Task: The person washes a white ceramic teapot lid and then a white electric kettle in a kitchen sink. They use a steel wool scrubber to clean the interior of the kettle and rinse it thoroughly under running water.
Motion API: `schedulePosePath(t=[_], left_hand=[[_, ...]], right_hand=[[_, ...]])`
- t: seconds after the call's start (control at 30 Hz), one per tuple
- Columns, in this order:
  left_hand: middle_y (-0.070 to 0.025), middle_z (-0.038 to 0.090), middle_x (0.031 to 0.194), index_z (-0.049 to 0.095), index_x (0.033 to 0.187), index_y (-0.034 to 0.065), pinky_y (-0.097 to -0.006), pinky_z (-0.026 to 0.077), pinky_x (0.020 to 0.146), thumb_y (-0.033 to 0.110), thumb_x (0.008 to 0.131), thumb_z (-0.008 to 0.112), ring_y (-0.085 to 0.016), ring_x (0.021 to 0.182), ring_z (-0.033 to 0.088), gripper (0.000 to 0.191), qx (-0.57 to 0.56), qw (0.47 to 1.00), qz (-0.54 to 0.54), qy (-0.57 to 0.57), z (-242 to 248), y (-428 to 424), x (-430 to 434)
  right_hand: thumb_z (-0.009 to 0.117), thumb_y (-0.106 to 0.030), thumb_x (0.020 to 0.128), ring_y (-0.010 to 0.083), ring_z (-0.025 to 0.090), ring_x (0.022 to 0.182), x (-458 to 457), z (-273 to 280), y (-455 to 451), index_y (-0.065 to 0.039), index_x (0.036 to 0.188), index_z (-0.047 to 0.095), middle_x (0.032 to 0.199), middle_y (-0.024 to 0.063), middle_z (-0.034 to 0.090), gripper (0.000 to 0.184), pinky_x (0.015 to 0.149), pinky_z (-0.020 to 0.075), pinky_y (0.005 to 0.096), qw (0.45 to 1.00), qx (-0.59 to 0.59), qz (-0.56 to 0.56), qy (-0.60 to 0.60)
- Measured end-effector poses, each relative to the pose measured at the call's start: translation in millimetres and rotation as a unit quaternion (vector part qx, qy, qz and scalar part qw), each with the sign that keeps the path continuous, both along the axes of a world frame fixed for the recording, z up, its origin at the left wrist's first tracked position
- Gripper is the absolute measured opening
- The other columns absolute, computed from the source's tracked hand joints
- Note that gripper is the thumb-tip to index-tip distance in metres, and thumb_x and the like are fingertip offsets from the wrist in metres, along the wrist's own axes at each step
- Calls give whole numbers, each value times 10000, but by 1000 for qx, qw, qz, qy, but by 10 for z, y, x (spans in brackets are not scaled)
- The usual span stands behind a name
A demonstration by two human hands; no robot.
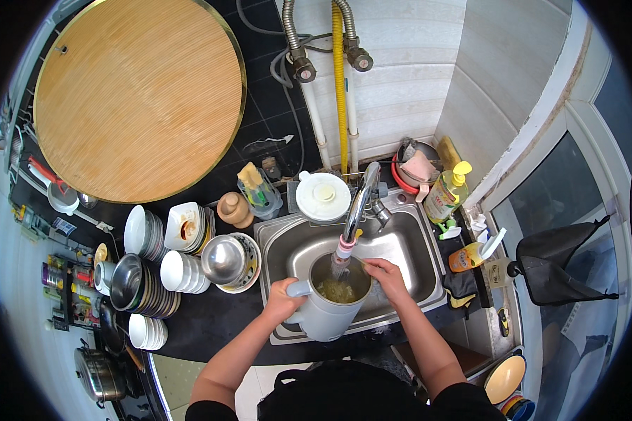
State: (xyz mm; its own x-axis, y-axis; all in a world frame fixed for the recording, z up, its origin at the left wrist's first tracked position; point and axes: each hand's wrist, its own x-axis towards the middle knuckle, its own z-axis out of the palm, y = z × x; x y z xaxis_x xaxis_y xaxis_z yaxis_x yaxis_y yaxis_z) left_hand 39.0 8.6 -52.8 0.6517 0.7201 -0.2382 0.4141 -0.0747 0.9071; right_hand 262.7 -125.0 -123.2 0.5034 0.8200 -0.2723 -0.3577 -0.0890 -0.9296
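Note:
A pale grey jug point(327, 317) with a steel lining is tilted over the front of the stainless steel sink point(408, 237). My left hand point(283, 301) grips its handle at the left. On the far right rim my right hand point(387, 278) has its fingers closed; a small yellowish bit shows by the fingertips, too small to name. The chrome faucet point(361, 202) ends in a pink and clear spray nozzle point(343, 251), which points into the jug's mouth. Cloudy yellowish liquid point(334, 290) lies inside. Behind the basin sits a round white lid point(324, 196).
Stacked white bowls point(181, 271), plates point(189, 226) and a steel bowl point(223, 259) crowd the counter at left. A wooden mortar point(234, 209) stands behind them. Right of the sink are a dish soap bottle point(447, 194) and an orange spray bottle point(466, 257). A large round wooden board point(139, 100) leans at back left.

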Motion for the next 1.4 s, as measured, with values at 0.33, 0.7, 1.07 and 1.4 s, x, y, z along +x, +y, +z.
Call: schedulePosePath(t=[0.33, 0.7, 1.07, 1.4], left_hand=[[-66, 538, 599, 566, 679, 6, -285, 422, 549, 17, 648, 623, -125, 570, 518, 66, 52, 999, -5, 13, -65, -68, -115], [-142, 551, 611, 550, 645, 12, -334, 436, 546, 24, 635, 613, -259, 570, 564, 65, 130, 991, 41, 8, -205, -218, -143], [-153, 549, 619, 540, 633, 19, -352, 437, 545, 35, 656, 630, -309, 582, 567, 94, 213, 973, 89, -18, -278, -225, -125], [-168, 552, 632, 539, 634, 32, -375, 443, 550, 65, 652, 642, -343, 598, 565, 109, 241, 953, 181, -9, -412, -236, 10]], right_hand=[[632, -126, 833, 91, 559, 850, -47, -61, 31, 17, 983, 648, 922, 45, 642, 208, 782, 429, 221, 1000, -28, 3, 7], [631, -135, 832, 97, 550, 876, -63, -164, 40, 1, 963, 657, 917, 39, 640, 190, 812, 418, 230, 999, -46, -19, -18], [622, -120, 834, 92, 552, 876, -41, -194, 65, -10, 969, 662, 922, 29, 649, 178, 830, 403, 226, 998, -61, -20, -25], [572, -307, 891, 112, 560, 975, -159, -195, 95, 36, 1051, 623, 1012, 75, 646, 382, 879, 410, 239, 991, -105, 75, -16]])
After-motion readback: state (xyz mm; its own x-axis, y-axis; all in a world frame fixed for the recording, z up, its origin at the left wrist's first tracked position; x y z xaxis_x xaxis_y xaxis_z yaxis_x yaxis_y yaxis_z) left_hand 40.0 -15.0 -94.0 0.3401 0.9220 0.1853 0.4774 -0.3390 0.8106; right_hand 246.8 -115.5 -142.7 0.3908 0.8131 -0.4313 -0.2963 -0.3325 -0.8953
